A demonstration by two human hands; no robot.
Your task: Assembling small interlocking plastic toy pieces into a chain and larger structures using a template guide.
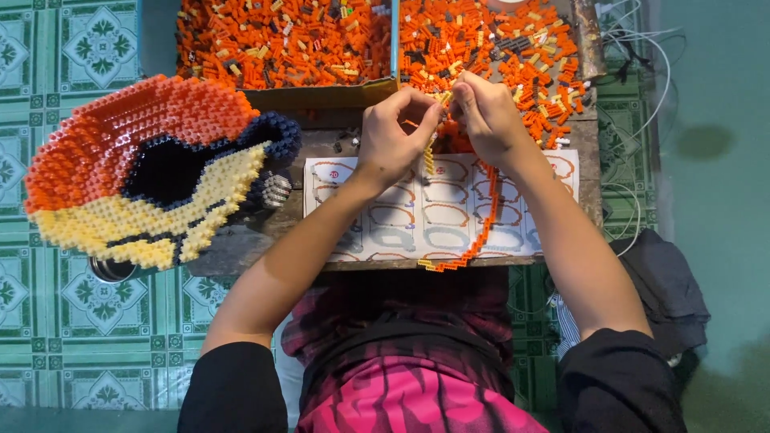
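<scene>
Both hands are joining small plastic bricks: the left hand [393,132] pinches the top of a short strip of yellow bricks [429,156] that hangs over the printed instruction sheet [417,212], and the right hand [485,116] is closed on its upper end beside it. Seating the piece seems to call for a firm fingertip press. Forearms reach forward over the worn wooden surface [241,240], wrists bent, near the curved chain of orange bricks [481,216].

Left hand [391,132], right hand [487,120]: fingertips pinched together
</scene>
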